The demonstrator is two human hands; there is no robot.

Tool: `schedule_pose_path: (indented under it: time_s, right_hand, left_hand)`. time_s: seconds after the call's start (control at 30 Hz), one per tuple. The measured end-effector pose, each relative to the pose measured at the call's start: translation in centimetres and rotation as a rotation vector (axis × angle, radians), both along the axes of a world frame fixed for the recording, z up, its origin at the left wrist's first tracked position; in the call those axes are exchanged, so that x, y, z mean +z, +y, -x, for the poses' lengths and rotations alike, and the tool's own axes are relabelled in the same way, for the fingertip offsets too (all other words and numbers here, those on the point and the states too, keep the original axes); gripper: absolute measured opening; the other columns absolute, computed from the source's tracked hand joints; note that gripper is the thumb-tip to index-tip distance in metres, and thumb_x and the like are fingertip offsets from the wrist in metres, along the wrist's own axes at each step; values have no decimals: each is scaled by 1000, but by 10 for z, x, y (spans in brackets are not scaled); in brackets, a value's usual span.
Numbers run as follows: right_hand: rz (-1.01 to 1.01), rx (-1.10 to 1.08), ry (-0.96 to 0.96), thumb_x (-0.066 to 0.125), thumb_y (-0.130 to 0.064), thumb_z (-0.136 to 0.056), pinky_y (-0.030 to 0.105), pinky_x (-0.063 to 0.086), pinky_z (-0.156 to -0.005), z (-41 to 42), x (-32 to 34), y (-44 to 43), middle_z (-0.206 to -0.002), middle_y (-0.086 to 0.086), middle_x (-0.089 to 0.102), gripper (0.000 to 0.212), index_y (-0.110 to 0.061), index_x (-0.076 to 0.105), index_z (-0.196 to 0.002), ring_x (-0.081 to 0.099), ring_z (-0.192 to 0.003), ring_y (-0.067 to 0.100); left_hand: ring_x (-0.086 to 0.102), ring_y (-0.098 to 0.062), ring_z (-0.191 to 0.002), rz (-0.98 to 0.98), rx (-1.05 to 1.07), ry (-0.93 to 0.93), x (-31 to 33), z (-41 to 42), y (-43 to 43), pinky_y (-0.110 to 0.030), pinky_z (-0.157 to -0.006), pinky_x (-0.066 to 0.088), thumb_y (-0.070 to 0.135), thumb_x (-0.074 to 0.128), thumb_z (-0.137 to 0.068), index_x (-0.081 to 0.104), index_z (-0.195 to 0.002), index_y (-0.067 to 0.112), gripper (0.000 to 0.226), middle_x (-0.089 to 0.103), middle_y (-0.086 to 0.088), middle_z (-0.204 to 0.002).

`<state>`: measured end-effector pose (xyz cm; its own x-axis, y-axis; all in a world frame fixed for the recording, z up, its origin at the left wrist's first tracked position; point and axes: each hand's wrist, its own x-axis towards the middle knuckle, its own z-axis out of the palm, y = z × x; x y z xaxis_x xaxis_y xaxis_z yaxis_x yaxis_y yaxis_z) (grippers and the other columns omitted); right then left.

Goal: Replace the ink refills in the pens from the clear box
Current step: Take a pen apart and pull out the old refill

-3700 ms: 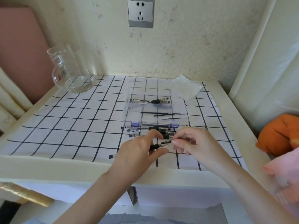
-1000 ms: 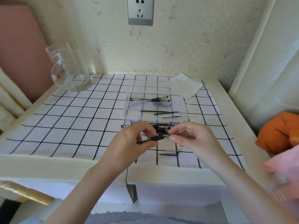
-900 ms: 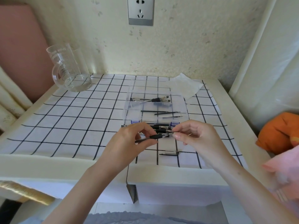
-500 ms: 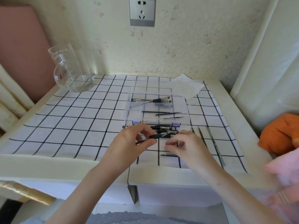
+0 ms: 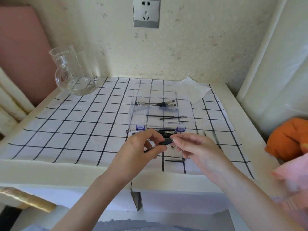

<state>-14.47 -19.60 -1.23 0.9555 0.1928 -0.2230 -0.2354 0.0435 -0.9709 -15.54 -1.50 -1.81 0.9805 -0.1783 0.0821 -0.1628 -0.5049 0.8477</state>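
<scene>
My left hand [image 5: 141, 147] grips a pen [image 5: 164, 142] by its clear barrel, the black grip section pointing right, just above the cloth in front of the clear box [image 5: 133, 112]. My right hand [image 5: 198, 149] meets it from the right, its index finger and thumb pinching the pen's front end. The box holds pens [image 5: 158, 104] in its far compartment and thin black refills [image 5: 168, 117] in the near one. More pens [image 5: 164, 131] lie on the cloth against the box's front wall, partly hidden by my fingers.
A pen cap [image 5: 175, 158] lies on the checked cloth under my right hand. Thin refills [image 5: 216, 140] lie on the cloth to the right. A glass jug [image 5: 71, 72] stands at the back left, a crumpled tissue [image 5: 191, 90] behind the box, and an orange cloth [image 5: 290, 139] at right.
My right hand dropped to the cloth near the cap half a second ago and has come back up to the pen's front end. My left hand has kept holding the pen in place.
</scene>
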Motion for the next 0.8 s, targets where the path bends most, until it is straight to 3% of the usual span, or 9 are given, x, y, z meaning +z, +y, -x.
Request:
schedule_pose_path:
  time_s: [0.13,0.23,0.33,0.47,0.6,0.67,0.8]
  right_hand:
    - [-34,-103,-54,69,-28,-70,20,45,-56,-3,6,-6,-79,2,72,29,-6,72,-90,61,-69,12]
    - [-123,-202,-104,62,-26,-80,20,49,-57,-11,18,-20,-91,6,74,17,-12,70,-85,68,-74,16]
    - [-168,-365,-150,59,-21,-87,19,49,-51,-21,28,-43,-77,6,74,11,-13,64,-81,66,-62,15]
    - [209,-443,-252,63,-18,-87,19,42,-41,-28,23,-63,-60,2,68,12,-9,66,-80,56,-52,13]
    - [526,-365,-265,66,-19,-84,18,40,-41,-31,5,-61,-63,9,68,13,-8,68,-78,53,-46,8]
    - [646,-347,-284,67,-21,-83,16,44,-47,-32,-2,-58,-64,8,68,14,-10,68,-75,56,-47,10]
    - [760,-332,-310,67,-25,-83,32,49,-70,-34,-6,-53,-71,8,68,16,-9,69,-78,63,-67,25]
  left_hand:
    - [60,-6,-58,11,19,30,3,0,0,-25,-59,51,27,67,-81,59,-85,30,10,63,13,-81]
    - [60,-4,-59,10,35,42,4,1,1,-34,-57,53,28,67,-81,60,-85,31,9,62,12,-81]
    - [60,-3,-63,-20,29,43,5,1,3,-33,-51,53,30,66,-81,60,-85,33,8,62,12,-83]
    - [59,-2,-62,-61,23,33,4,1,3,-21,-57,49,32,66,-81,61,-87,33,8,61,20,-77]
    - [59,-2,-61,-74,13,32,3,1,1,-13,-57,45,31,66,-81,61,-88,32,8,61,17,-76]
    - [60,-2,-62,-80,10,29,3,0,2,-13,-57,44,31,65,-81,61,-88,32,8,62,16,-79]
    - [60,-3,-63,-93,5,23,3,0,3,-16,-59,47,32,65,-81,60,-87,34,7,61,16,-79]
